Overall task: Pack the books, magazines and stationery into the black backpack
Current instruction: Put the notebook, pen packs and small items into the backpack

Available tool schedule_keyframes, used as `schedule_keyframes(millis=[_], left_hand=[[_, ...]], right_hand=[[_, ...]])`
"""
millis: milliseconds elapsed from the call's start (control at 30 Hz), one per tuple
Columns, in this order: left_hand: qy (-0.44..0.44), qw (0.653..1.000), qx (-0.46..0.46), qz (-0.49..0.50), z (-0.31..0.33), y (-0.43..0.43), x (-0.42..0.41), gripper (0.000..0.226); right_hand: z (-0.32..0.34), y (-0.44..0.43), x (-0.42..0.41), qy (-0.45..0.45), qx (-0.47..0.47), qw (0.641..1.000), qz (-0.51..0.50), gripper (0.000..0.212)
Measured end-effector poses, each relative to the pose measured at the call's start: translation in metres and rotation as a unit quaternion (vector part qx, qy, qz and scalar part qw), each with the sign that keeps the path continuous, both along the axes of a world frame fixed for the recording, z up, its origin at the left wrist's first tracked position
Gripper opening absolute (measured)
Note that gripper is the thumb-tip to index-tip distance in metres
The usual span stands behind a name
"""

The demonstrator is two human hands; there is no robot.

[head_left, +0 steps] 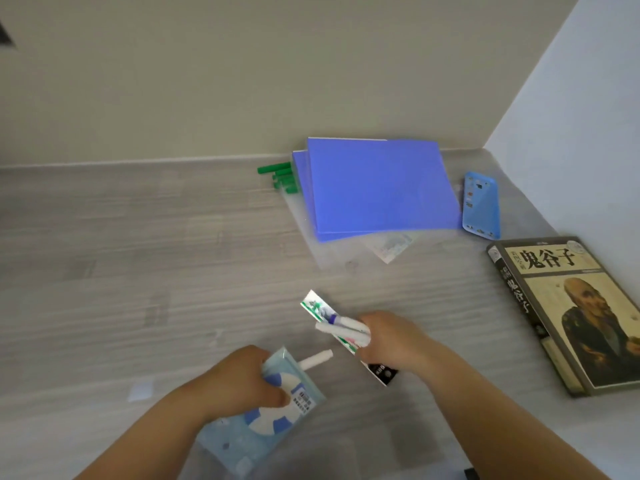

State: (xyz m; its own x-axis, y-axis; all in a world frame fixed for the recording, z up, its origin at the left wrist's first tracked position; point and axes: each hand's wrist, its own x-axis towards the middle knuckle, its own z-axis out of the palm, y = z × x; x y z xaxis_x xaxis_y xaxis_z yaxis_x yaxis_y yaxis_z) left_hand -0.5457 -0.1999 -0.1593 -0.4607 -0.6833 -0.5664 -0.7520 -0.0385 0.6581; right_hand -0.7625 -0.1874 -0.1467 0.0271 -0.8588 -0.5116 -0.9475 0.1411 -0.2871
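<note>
The blue folders (pixel 377 185) lie stacked on a grey wood-grain surface (pixel 138 237), against the far wall. Green markers (pixel 278 174) lie just left of the folders, touching their edge. A blue case (pixel 481 204) lies flat just right of them. A clear sleeve (pixel 391 249) pokes out from under the folders' near edge. A thick book (pixel 571 313) lies face up nearer the camera than the folders and to their right, well apart from them.

Both hands work nearer the camera than the folders, below their near edge. The left hand (pixel 239 386) grips a pale blue pouch (pixel 273 410), fingers and thumb curled round its upper end. A white pen (pixel 317 359) sticks out of the pouch's top, pointing toward the right hand. The right hand (pixel 391 337), just right of the pouch, is closed round a couple of white pens (pixel 346 327) together with a long narrow card (pixel 322 311). The card's printed end points toward the folders, and its black end shows below the fist. The picture is blurred, so the pens cannot be counted for sure.
</note>
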Motion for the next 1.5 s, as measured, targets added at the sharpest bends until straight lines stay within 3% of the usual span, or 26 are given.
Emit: schedule_keyframes(millis=[100,267,433,533,633,767,867,967,1100,1333,1500], left_hand=[[-0.014,0.999,0.004,-0.038,-0.001,0.003,-0.008,0.021],[-0.078,0.991,-0.004,-0.109,-0.002,0.010,-0.021,0.013],[-0.137,0.979,-0.070,-0.136,-0.002,0.016,-0.034,0.047],[-0.154,0.973,-0.072,-0.153,-0.006,0.021,-0.039,0.058],[-0.143,0.979,-0.048,-0.135,-0.007,0.024,-0.036,0.055],[-0.085,0.993,0.014,-0.086,-0.010,0.026,-0.019,0.030],[-0.033,0.998,0.045,-0.035,-0.005,0.027,-0.002,0.030],[0.031,0.999,0.024,0.019,0.011,0.025,0.018,0.008],[0.110,0.989,-0.025,0.094,0.040,0.019,0.054,0.013],[0.186,0.948,-0.101,0.238,0.099,0.038,0.189,0.017],[0.213,0.872,-0.187,0.398,0.131,0.059,0.319,0.016]], right_hand=[[0.002,0.038,-0.011,0.023,0.011,1.000,-0.001,0.008],[-0.006,0.075,-0.010,0.046,0.016,0.997,-0.057,0.033],[-0.009,0.084,0.002,0.026,-0.022,0.991,-0.131,0.051],[-0.015,0.083,0.012,0.016,-0.012,0.989,-0.144,0.045],[-0.016,0.079,0.016,0.001,0.001,0.989,-0.150,0.023],[-0.017,0.074,0.018,-0.005,0.021,0.992,-0.121,0.015],[-0.012,0.072,0.018,-0.029,0.025,0.990,-0.136,0.013],[0.004,0.068,0.021,-0.089,0.002,0.981,-0.172,0.018],[0.035,0.051,0.046,-0.166,-0.056,0.967,-0.185,0.022],[0.078,0.005,0.168,-0.249,-0.126,0.956,-0.090,0.027],[0.098,-0.022,0.294,-0.294,-0.133,0.946,-0.005,0.030]])
